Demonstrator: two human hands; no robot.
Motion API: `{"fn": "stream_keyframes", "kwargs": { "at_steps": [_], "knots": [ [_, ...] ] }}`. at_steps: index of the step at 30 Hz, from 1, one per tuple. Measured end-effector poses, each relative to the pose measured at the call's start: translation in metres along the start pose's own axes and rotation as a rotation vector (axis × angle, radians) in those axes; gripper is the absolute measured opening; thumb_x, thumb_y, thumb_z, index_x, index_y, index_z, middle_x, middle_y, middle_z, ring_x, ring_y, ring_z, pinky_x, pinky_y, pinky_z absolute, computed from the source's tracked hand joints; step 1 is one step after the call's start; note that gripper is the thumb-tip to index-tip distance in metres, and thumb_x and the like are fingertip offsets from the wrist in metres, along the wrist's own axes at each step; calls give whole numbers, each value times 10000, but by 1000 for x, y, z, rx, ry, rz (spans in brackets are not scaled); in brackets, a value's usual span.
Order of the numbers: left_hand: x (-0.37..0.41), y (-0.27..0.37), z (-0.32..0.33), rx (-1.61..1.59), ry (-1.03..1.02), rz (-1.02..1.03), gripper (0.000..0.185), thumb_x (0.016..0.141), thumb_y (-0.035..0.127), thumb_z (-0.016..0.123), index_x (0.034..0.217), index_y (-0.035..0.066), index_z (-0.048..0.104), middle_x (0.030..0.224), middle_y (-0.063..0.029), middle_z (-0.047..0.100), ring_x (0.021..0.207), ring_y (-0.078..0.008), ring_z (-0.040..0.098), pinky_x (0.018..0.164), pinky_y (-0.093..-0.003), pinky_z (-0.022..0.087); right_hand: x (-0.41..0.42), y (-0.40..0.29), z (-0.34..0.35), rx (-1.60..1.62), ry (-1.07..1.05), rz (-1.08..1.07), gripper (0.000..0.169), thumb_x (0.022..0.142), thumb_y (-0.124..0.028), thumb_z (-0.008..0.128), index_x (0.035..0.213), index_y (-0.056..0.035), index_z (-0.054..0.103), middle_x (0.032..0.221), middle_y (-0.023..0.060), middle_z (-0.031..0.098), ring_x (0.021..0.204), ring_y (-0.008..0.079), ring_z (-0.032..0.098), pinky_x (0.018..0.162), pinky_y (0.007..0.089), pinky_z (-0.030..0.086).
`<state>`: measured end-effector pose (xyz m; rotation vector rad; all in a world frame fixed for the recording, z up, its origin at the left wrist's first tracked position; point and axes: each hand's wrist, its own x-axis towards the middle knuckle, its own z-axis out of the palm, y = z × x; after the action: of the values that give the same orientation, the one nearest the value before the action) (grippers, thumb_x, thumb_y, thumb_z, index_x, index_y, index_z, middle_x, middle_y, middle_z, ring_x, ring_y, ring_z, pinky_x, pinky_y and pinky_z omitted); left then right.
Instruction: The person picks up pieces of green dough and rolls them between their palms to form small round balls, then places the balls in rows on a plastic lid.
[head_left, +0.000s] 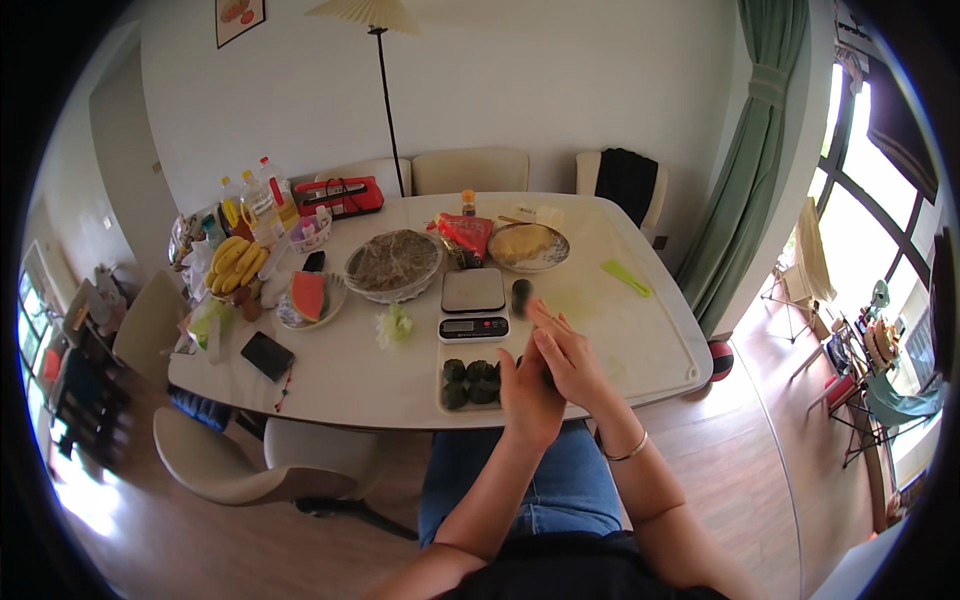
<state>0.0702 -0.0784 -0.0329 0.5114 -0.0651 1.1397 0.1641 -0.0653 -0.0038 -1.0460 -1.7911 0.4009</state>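
My left hand and my right hand are pressed palm to palm above the near edge of the table, with a bit of something dark green showing between them. Below and left of them, several dark green dough-like balls sit in rows on a light tray. Another dark green piece lies just beyond my fingertips, right of a digital kitchen scale. A plate with a yellowish mass stands behind it. A covered bowl of brownish stuff is at the scale's left.
On the white table's right side lies a translucent mat with a lime-green scraper. A red packet is behind the scale. Leftward are lettuce-like greens, watermelon, a smartphone, bananas and bottles.
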Motion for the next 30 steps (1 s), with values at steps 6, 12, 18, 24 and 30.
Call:
{"fn": "stream_keyframes", "kwargs": {
  "at_steps": [6, 12, 18, 24, 30],
  "knots": [
    [4, 10, -25, 147, 183, 241, 759, 962, 653, 197, 1525, 144, 193, 1565, -35, 241, 1445, -216, 209, 1147, -394, 203, -36, -22, 7, 62, -228, -189, 600, 1019, -364, 360, 1469, 25, 275, 1536, 215, 246, 1450, 350, 172, 1165, 454, 134],
    [-6, -17, 5, 76, 131, 101, 765, 952, 674, 205, 1528, 171, 202, 1509, -18, 326, 1426, -208, 243, 1139, -440, 199, -16, -29, 4, 220, -23, -154, 681, 1009, -513, 245, 1502, -44, 247, 1570, 172, 196, 1473, 338, 79, 1158, 473, 25],
    [-10, 5, 8, -152, 72, 81, 856, 923, 712, 193, 1529, 108, 158, 1583, -40, 184, 1462, -228, 129, 1173, -437, 121, -19, -6, -1, 183, 42, -48, 711, 1001, -547, 230, 1533, -84, 140, 1598, 140, 97, 1478, 327, -6, 1133, 542, -41],
    [6, 7, -10, 158, 145, 502, 810, 937, 692, 133, 1544, 162, 42, 1613, -34, 23, 1483, -201, -44, 1165, -413, -97, -43, -32, 16, 397, -40, -90, 740, 1000, -557, 216, 1528, -46, 130, 1602, 146, 34, 1476, 317, -22, 1153, 489, -6],
    [-3, -25, 3, 387, 127, 445, 842, 918, 723, 130, 1545, 164, 74, 1615, -21, 26, 1481, -180, -76, 1155, -426, -104, -16, -25, 10, 785, 190, 332, 787, 983, -619, 158, 1524, -47, 138, 1603, 112, 75, 1478, 238, -27, 1169, 395, -24]
  ]
}}
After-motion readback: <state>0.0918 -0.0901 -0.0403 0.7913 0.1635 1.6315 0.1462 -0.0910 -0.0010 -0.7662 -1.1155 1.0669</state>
